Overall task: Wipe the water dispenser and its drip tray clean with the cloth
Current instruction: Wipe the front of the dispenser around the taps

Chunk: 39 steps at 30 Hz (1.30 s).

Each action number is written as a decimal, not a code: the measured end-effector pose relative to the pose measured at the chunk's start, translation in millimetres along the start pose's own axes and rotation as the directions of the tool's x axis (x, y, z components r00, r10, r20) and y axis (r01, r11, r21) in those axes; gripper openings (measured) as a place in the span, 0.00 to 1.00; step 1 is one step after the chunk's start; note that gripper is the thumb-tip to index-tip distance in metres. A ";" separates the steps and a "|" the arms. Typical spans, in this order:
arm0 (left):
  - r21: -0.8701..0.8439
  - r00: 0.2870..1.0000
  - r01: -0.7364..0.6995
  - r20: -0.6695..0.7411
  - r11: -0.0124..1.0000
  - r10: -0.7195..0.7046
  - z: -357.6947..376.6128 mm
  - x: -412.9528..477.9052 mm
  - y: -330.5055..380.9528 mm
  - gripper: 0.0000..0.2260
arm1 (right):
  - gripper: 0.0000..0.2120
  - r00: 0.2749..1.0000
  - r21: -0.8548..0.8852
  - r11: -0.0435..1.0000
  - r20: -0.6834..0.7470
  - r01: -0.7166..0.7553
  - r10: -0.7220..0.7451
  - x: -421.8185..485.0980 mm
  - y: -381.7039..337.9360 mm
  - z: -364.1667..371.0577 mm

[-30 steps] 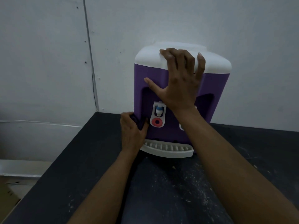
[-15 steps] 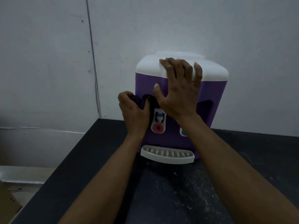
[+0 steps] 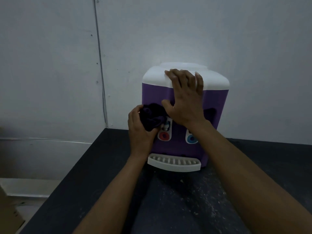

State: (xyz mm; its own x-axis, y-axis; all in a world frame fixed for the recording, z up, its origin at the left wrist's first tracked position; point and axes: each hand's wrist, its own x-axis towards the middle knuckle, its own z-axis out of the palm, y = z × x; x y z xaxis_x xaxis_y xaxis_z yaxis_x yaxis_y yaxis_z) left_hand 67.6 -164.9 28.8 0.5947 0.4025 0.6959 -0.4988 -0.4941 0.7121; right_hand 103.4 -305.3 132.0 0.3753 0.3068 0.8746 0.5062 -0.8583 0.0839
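Two hands working on one unit. Left hand (image 3: 140,130): fingers curling round a bunched dark cloth (image 3: 152,117), pressing it to the upper left of the purple front, just above the red tap (image 3: 164,136), likely so the wad is reaching into the recess. Water dispenser (image 3: 216,102): standing upright at the back of the dark counter (image 3: 84,174). Drip tray (image 3: 173,163): projecting at its foot, clear of the cloth. Right hand (image 3: 185,102): fingers lying spread over the white top edge, thumb on the front, apparently bracing the unit against the wiping push.
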 end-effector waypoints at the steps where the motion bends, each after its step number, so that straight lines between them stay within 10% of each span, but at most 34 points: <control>1: 0.005 1.000 0.005 -0.005 1.000 -0.005 -3.8 -1.3 -3.5 0.33 | 0.37 1.000 0.019 1.000 0.011 0.016 -0.017 -0.8 1.6 -1.3; 11: -0.133 0.979 0.162 -0.102 0.978 -0.176 5.5 8.9 37.6 0.17 | 0.45 0.979 0.045 0.979 -0.032 -0.200 0.202 -25.5 44.8 -21.4; 16: -0.583 0.696 0.620 0.099 0.525 -0.711 27.3 13.0 58.2 0.18 | 0.46 0.984 0.121 0.977 0.034 -0.176 0.173 -30.4 49.8 -20.6; 24: -0.745 0.611 0.631 0.301 0.219 -0.732 45.1 7.7 83.9 0.11 | 0.48 0.985 0.175 0.970 0.031 -0.170 0.167 -31.0 51.4 -13.8; 29: -0.689 0.660 0.639 0.264 0.342 -0.703 31.9 7.2 73.2 0.07 | 0.47 0.987 0.189 0.969 0.000 -0.160 0.163 -32.3 53.0 -9.5; 39: -0.698 0.617 0.659 0.287 0.281 -0.733 21.0 15.2 69.3 0.16 | 0.41 0.986 0.243 0.956 0.040 -0.165 0.160 -34.2 55.3 -15.7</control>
State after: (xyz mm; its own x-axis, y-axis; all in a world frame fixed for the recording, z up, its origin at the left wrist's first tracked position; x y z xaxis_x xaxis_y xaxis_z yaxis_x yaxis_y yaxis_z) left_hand 55.4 -209.3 86.8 0.9135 0.3889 -0.1192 -0.1884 0.6643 0.7234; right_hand 106.4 -369.7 114.3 0.4826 0.1818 0.8568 0.6104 -0.7713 -0.1802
